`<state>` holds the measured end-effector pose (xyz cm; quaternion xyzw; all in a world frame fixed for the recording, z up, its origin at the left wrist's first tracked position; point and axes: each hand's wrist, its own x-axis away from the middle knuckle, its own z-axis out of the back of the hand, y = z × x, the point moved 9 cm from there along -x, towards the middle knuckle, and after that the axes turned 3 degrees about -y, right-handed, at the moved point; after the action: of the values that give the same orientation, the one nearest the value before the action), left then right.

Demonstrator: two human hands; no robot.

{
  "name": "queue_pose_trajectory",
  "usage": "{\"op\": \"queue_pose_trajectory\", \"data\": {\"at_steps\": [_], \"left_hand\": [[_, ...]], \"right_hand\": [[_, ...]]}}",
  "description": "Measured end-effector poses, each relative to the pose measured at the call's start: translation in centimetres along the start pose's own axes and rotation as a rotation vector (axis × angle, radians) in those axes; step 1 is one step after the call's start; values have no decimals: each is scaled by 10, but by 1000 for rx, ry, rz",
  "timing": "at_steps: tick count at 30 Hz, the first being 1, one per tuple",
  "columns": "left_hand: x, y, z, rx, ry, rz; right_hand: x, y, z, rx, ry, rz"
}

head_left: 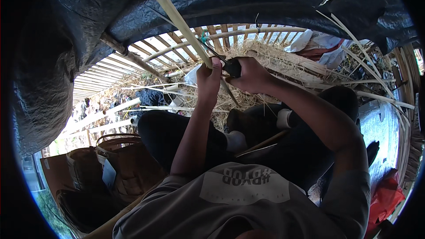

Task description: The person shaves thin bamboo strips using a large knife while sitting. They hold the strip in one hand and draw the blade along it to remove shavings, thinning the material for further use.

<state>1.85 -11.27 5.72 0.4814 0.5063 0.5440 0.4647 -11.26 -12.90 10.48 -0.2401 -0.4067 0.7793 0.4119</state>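
Note:
A long pale bamboo strip (175, 15) slants down from the top edge into my left hand (209, 79). My left fingers are wrapped around it, thumb along its side, and a narrower end shows below the hand. Right beside it, my right hand (251, 75) is closed on the black handle of what looks like a knife (232, 67). A thin dark blade seems to run from the handle up behind the strip; its exact edge is hard to make out. Both hands are close together above my crossed legs (177, 130).
Woven baskets (126, 163) stand at the lower left. Straw (256, 51) and loose bamboo poles (104, 117) lie beyond my legs, before a slatted bamboo fence (177, 51). A dark tarpaulin (274, 0) hangs overhead. White sacking (316, 46) and a red bag (385, 199) lie rightward.

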Motion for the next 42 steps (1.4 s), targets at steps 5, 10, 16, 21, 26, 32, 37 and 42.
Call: {"op": "queue_pose_trajectory", "data": {"at_steps": [5,10,16,21,26,32,37,42], "left_hand": [[5,5,-7,211,-40,-109],[7,7,1,191,141,-31],[-9,1,25,4,112,-74],[-11,20,31,-350,160,-174],[-10,29,43,-403,196,-289],[-12,23,45,-295,190,-176],[-15,16,62,-264,224,-135],[-15,21,60,-295,227,-155]], "right_hand": [[17,1,-10,-94,-260,-286],[9,26,32,-33,-49,-149],[52,244,149,206,337,-843],[152,369,54,318,109,-1125],[202,387,-54,569,-201,-1101],[208,387,-52,619,-106,-1056],[181,371,-69,787,-365,-942],[182,372,-90,934,-188,-840]]}}
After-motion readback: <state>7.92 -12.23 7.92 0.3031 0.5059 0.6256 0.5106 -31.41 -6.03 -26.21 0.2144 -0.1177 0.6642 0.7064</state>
